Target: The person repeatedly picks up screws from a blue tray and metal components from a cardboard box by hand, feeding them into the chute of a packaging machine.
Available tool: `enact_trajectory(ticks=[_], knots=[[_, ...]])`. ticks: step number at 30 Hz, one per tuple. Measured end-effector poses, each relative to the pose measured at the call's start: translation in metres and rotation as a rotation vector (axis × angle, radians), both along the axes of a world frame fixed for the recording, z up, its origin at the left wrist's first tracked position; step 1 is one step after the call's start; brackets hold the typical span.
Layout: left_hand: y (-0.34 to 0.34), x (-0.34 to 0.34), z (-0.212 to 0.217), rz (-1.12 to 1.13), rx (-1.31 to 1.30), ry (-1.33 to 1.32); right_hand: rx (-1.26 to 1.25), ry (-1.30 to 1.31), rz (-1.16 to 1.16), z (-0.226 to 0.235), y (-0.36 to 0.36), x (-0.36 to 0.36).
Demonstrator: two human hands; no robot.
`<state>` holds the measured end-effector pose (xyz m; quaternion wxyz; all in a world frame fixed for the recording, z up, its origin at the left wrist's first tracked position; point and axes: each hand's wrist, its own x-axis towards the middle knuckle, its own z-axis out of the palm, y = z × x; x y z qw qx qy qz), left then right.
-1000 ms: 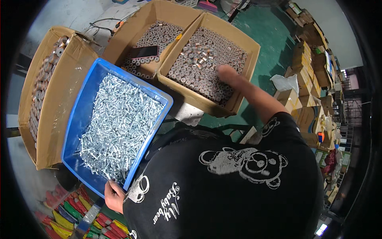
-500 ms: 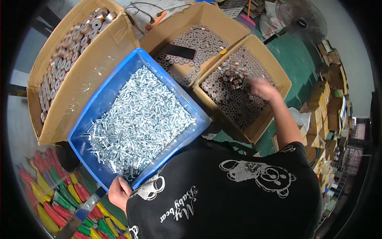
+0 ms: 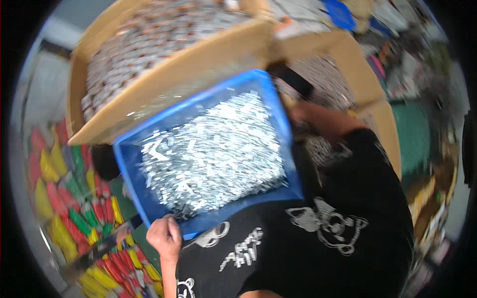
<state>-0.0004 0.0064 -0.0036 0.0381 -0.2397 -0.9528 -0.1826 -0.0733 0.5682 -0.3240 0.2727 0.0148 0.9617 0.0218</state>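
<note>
A blue plastic bin (image 3: 130, 186) filled with small shiny metal pins (image 3: 218, 154) stands in front of me. At its near left corner, my left hand (image 3: 165, 237) is closed around the rim, thumb on the inner side. My right hand (image 3: 297, 113) is beyond the bin's right side, over the cardboard boxes, just below a dark phone (image 3: 296, 82). Motion blurs it and its fingers are mostly hidden, so what it holds cannot be made out. Short round metal-and-copper parts (image 3: 323, 74) fill the box under the phone.
A large cardboard box (image 3: 198, 59) of bigger ring-shaped parts stands behind the bin. Another cardboard box (image 3: 387, 124) is at the right. Red, yellow and green bundles (image 3: 74, 208) lie at lower left, with a metal bar (image 3: 99, 248) across them. A blurred fan (image 3: 437, 99) stands far right.
My view has turned, so the bin and boxes sit differently in it. My right hand has left the right box of small parts and come left, close to the phone. My left hand stays at the bin's corner.
</note>
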Motion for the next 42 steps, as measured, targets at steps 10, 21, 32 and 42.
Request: enact_trajectory(ticks=[10,21,32,42], knots=[[0.003,0.0,0.006,0.013,0.078,0.062,0.074,-0.155,-0.1,0.025,0.013,-0.01],[-0.009,0.001,0.001,-0.026,0.16,0.152,-1.243,0.343,-0.252,0.457,-0.09,-0.025],[-0.029,0.006,-0.037,-0.113,0.378,0.124,-0.521,0.38,0.296,0.426,-0.378,-0.264],[-0.028,0.004,-0.044,-0.095,0.466,0.123,-0.992,0.652,0.129,0.432,-0.335,-0.271]])
